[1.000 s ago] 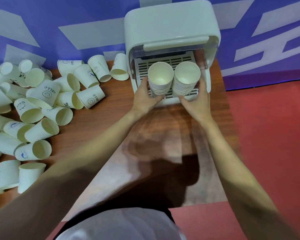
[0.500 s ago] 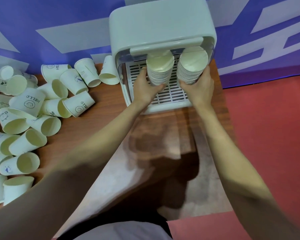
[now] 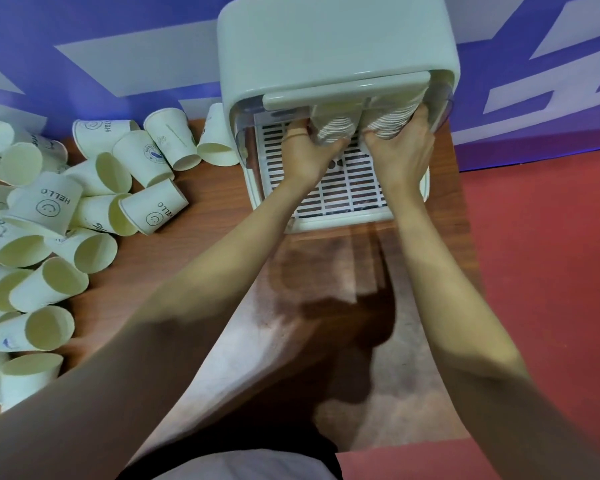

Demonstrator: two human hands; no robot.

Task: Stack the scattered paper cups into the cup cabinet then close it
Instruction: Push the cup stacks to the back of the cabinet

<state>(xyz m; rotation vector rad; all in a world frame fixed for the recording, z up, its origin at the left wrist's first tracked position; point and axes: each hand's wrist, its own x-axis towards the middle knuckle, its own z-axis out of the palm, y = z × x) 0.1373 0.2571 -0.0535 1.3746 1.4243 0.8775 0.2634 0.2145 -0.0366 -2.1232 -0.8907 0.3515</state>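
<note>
The white cup cabinet point(image 3: 336, 39) stands at the back of the table with its lid raised. Inside it, over the slotted tray point(image 3: 347, 188), my left hand point(image 3: 305, 154) grips one stack of nested paper cups point(image 3: 333, 128). My right hand point(image 3: 399, 150) grips a second stack point(image 3: 388, 123) beside it on the right. The tops of both stacks are hidden under the lid's handle bar point(image 3: 347, 90). Several loose paper cups point(image 3: 94, 202) lie scattered on the table's left side, some printed with "HELLO" and a smiley.
The brown wooden table point(image 3: 201, 247) ends just right of the cabinet, where red floor point(image 3: 541, 271) begins. A blue and white wall point(image 3: 101, 53) runs behind. My own shadow falls on the table's near middle.
Both hands have pushed the two cup stacks further back into the cabinet, so their open tops have slipped under the lid's handle. The view has shifted closer and to the left.
</note>
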